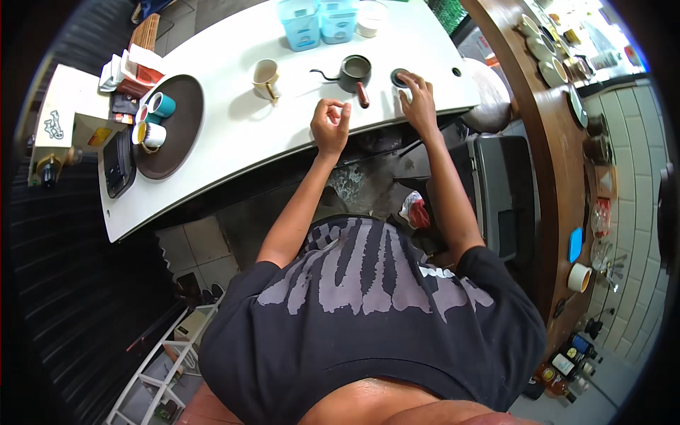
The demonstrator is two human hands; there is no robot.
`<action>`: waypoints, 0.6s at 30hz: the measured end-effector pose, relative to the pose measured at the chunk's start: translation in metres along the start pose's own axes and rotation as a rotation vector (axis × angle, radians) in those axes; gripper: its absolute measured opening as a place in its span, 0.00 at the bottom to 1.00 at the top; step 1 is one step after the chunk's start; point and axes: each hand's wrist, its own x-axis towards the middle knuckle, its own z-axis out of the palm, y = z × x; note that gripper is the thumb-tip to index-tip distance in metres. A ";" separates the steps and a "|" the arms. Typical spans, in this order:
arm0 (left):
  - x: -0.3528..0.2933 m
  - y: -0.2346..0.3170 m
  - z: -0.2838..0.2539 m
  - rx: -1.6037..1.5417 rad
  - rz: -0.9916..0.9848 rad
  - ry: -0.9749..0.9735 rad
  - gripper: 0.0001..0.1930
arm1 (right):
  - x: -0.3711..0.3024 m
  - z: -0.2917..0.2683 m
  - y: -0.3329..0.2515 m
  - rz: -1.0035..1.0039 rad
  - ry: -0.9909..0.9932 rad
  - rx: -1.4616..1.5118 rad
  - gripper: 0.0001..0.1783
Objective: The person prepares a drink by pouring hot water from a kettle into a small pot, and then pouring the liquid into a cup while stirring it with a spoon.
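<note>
A small dark gooseneck kettle (pixel 355 68) stands uncovered on the white table, its thin spout pointing left and its reddish-brown handle toward me. To its right, the round dark lid (pixel 398 79) is at the tabletop, with the fingertips of my right hand (pixel 418 103) closed at its top. My left hand (pixel 330 127) hovers near the table's front edge, just left of the kettle handle. Its fingers are loosely curled, and nothing shows in them. A cream mug (pixel 265 76) stands left of the kettle.
On the left, a round brown tray (pixel 185 120) carries several cups. A dark device (pixel 117 163) lies beside it. Light-blue containers (pixel 301 28) and a white tub (pixel 371 20) stand at the back. Along my right runs a wooden counter (pixel 549 152) with cups and bottles.
</note>
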 end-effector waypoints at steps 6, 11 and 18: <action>-0.009 -0.002 -0.002 0.054 -0.109 -0.137 0.17 | 0.030 -0.006 0.028 0.010 -0.169 -0.169 0.22; -0.004 -0.011 0.011 0.055 -0.316 -0.254 0.19 | 0.028 -0.005 0.037 0.240 -0.210 -0.059 0.16; 0.002 -0.029 0.002 -0.011 -0.408 -0.331 0.19 | 0.073 -0.021 -0.067 0.006 -0.151 0.179 0.18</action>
